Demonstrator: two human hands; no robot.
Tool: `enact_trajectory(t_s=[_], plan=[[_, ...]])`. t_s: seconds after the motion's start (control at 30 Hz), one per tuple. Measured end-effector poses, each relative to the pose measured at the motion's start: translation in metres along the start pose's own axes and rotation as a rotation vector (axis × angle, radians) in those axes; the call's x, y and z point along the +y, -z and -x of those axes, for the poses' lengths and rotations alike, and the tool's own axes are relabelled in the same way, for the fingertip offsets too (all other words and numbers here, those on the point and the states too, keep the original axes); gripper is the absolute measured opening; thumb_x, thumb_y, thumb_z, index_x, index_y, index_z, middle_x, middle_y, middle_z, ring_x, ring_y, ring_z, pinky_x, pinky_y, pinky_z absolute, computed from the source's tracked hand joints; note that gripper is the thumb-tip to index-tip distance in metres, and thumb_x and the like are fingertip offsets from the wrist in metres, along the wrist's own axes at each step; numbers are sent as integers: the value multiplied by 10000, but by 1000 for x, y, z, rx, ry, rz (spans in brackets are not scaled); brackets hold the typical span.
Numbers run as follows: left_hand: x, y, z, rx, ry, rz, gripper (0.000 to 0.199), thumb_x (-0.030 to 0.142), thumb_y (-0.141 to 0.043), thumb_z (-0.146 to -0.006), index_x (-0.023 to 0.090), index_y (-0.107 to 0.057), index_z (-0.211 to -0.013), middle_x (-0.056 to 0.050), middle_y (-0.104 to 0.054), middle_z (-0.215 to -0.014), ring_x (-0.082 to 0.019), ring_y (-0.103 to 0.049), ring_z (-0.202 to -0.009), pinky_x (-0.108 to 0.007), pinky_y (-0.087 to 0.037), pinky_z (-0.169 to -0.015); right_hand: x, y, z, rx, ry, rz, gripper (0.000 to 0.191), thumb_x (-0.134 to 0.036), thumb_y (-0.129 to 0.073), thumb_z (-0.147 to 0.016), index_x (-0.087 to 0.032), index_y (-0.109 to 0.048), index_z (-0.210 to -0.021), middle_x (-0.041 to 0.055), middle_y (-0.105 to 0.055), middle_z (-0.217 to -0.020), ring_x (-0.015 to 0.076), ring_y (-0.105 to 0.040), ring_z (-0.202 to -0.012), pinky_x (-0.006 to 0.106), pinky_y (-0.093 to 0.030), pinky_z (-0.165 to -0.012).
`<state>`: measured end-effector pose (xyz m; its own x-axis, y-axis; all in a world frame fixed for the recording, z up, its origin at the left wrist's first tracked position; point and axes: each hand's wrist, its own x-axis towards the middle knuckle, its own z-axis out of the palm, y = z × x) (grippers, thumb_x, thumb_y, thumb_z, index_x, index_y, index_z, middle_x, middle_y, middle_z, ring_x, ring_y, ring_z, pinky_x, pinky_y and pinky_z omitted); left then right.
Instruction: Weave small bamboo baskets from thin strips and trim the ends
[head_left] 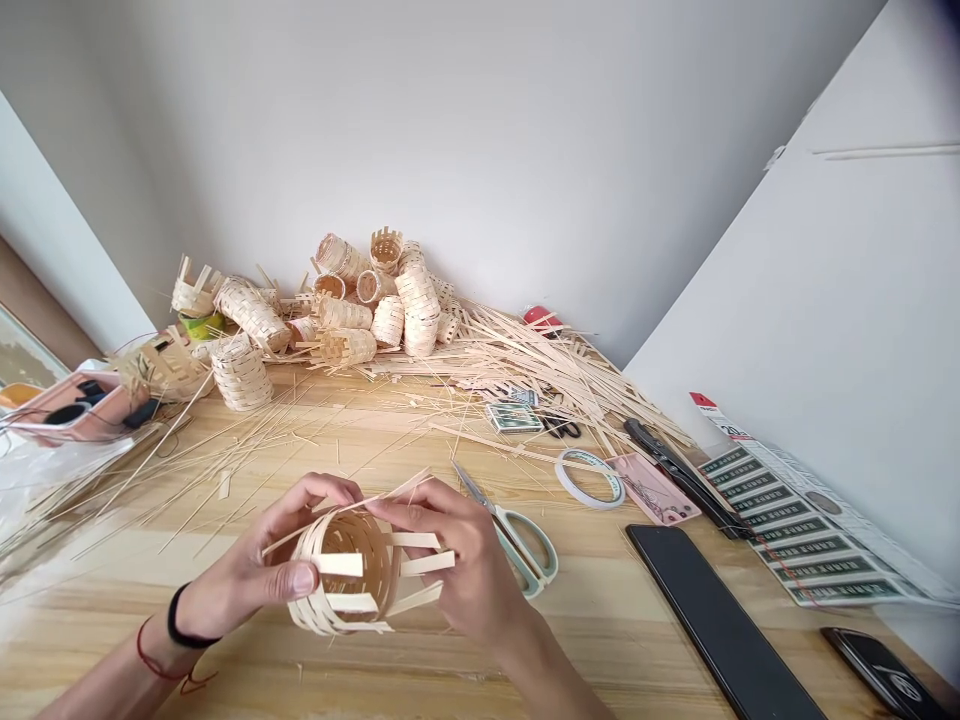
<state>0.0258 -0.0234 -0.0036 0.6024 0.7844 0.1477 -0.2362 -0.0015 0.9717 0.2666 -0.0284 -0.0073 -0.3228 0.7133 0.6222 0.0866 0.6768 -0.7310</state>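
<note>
A small woven basket [311,600] of pale wood strips lies on its side in the air between my hands, its opening turned to the right and several flat strip ends sticking out. My left hand [274,560] is wrapped round its left side, thumb pressed on the weave near the rim. At the upper rim my right hand [450,540] pinches a thin strip [405,488] that runs along the basket's top edge. Some fingertips of both hands are hidden behind the basket and strips.
Scissors [525,550] lie right of my hands, with a tape roll [590,478], a pink tray [652,490] and a black phone [720,620] beyond. Finished baskets [345,315] and loose strips [525,350] are heaped along the wall. A pink box [82,405] stands left.
</note>
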Motion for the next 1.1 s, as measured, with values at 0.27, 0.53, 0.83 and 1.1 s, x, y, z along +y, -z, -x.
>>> enact_trajectory(t_s=[0.27,0.53,0.83,1.1], plan=[[2,2,0,-23,-8,-88,477,549,-739,-878,269,-631,-1249,-99,-537,-1249,-308,-551,-1158,-395,-465,-951,-7,-11,2,157,-134,-58,248,-91,-641,-903,-239,-724,-1085,5,-661,-775,173,-634,-708,291,-521,-671],[5,2,1,-55,-30,-164,460,529,-730,-900,295,-621,-1281,-99,-495,-1288,-318,-489,-1238,-410,-428,-1015,-7,-5,3,95,-108,-16,368,-28,-563,-754,-222,-768,-989,33,-675,-796,172,-583,-647,271,-454,-564],[2,2,4,-24,7,-159,454,526,-734,-900,308,-622,-1283,-112,-462,-1415,-346,-449,-1328,-449,-417,-1058,-7,-3,4,10,-46,102,342,-34,-488,-721,-220,-643,-962,-32,-487,-674,169,-535,-652,274,-427,-637],[-1,-5,1,12,26,-6,445,528,-736,-888,289,-632,-1248,-110,-552,-1335,-357,-527,-1296,-451,-458,-1028,-6,4,1,-43,-113,31,322,-112,-698,-814,-224,-730,-1115,23,-752,-894,178,-689,-755,262,-531,-689]])
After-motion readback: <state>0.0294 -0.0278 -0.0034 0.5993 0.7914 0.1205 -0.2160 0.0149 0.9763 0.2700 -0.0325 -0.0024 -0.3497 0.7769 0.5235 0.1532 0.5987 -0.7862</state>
